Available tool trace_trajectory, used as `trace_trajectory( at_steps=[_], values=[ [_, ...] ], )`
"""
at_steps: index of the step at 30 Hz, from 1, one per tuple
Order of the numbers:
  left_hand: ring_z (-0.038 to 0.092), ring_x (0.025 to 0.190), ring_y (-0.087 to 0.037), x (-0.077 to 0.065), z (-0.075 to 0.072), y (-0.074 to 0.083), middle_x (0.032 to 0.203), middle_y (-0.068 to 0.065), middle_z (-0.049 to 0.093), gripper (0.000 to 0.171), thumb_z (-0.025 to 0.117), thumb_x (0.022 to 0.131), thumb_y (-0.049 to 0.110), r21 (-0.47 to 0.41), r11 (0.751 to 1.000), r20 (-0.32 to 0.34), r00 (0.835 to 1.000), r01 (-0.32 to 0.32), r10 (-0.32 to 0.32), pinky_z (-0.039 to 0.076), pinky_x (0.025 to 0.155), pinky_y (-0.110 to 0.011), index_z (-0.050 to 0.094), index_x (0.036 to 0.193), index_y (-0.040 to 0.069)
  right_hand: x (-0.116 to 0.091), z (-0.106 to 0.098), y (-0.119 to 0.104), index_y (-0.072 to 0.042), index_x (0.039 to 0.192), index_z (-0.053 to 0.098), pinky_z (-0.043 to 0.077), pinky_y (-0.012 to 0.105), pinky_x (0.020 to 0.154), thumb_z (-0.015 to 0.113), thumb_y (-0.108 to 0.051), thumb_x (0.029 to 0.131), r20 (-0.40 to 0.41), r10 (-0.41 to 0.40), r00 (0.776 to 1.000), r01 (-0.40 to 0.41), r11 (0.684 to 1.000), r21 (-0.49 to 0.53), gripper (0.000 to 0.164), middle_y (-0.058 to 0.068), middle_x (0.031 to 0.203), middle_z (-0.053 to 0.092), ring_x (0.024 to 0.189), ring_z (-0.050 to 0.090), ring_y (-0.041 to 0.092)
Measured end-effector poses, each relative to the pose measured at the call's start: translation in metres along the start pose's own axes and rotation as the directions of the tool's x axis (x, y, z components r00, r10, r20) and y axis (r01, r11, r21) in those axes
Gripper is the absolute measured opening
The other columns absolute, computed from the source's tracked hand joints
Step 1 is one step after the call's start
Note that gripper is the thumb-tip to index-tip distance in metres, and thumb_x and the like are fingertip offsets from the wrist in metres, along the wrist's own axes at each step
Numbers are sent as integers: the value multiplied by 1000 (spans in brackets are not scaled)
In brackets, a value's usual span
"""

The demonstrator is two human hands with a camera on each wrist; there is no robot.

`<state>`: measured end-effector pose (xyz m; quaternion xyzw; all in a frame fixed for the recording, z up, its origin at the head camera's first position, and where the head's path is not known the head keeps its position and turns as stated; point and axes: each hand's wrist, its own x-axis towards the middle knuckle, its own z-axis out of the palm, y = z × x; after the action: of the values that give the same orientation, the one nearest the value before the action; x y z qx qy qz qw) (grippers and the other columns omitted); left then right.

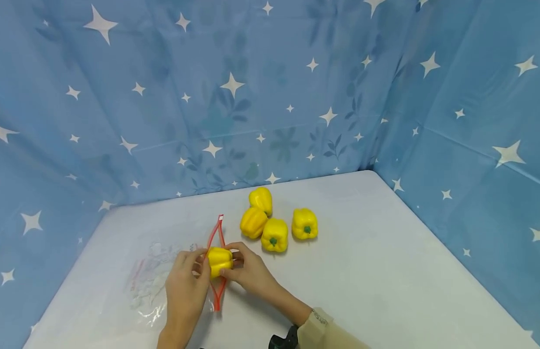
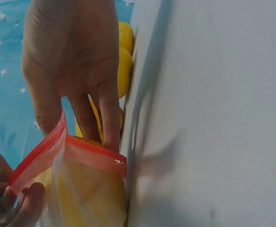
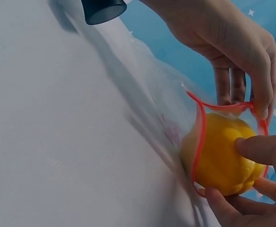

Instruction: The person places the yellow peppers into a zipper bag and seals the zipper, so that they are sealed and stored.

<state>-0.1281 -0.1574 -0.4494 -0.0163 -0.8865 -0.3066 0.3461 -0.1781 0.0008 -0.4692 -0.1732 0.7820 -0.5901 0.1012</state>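
A yellow bell pepper [image 1: 219, 262] sits in the mouth of a clear plastic zip bag [image 1: 149, 286], framed by the bag's red zip strip [image 3: 200, 142]. My right hand [image 1: 252, 272] holds the pepper from the right, thumb on its near face, as the right wrist view shows. On the other side, my left hand [image 1: 184, 278] pinches the red rim, spreading the mouth. The bag's body stretches flat to the left, partly hidden beneath the left hand.
Several more yellow bell peppers [image 1: 275, 235] lie on the white table [image 1: 383, 271] beyond the right hand; one pepper [image 1: 304, 224] sits apart to the right. Blue star-print curtains [image 1: 270, 97] hang behind and beside the table. A black object [image 1: 285, 339] shows by the right sleeve.
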Motion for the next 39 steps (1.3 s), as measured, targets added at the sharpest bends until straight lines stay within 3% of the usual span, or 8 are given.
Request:
trace_trajectory(
  at_steps=[6, 15, 27, 32, 39],
  values=[
    [66, 71, -14, 1, 1, -4, 91, -4, 65, 22, 76, 88, -6, -35, 999, -23, 1000, 12, -13, 57, 58, -20, 78, 108, 3, 7, 6, -2, -13, 139, 58, 62, 36, 90, 81, -20, 91, -4, 14, 1000, -14, 1000, -11, 53, 16, 130, 70, 110, 69, 24],
    [63, 74, -10, 2, 1, -8, 92, -1, 64, 27, 76, 87, -7, -66, 997, -54, 998, -28, 24, 47, 65, -2, 80, 110, 7, 10, 7, -1, -12, 140, 57, 61, 30, 86, 80, -17, 92, -27, 10, 1000, -10, 1000, 12, 54, 16, 133, 66, 107, 67, 22],
    [66, 71, -12, -4, 0, -6, 90, -1, 65, 22, 78, 85, -8, -58, 998, -40, 999, 18, -20, 50, 62, -6, 80, 104, 4, 13, 21, 8, -4, 140, 58, 59, 18, 81, 80, -13, 92, -113, -44, 993, 48, 998, 28, 53, 15, 129, 64, 99, 67, 14],
    [67, 72, -13, -5, 0, -4, 92, -1, 66, 23, 78, 86, -7, -66, 997, -26, 999, 32, -34, 55, 61, -14, 79, 106, 4, 13, 19, 6, -4, 140, 57, 61, 20, 81, 79, -14, 93, -117, -42, 992, 48, 998, 48, 53, 18, 131, 64, 101, 69, 19],
    [71, 72, -16, -1, 0, -5, 92, -4, 66, 24, 77, 86, -9, -157, 984, 2, 996, 88, -88, 55, 57, -11, 77, 107, 2, 17, 12, 5, -6, 143, 57, 63, 27, 89, 75, -15, 96, -60, -59, 996, 61, 998, 26, 51, 19, 139, 63, 114, 71, 27]
  ],
)
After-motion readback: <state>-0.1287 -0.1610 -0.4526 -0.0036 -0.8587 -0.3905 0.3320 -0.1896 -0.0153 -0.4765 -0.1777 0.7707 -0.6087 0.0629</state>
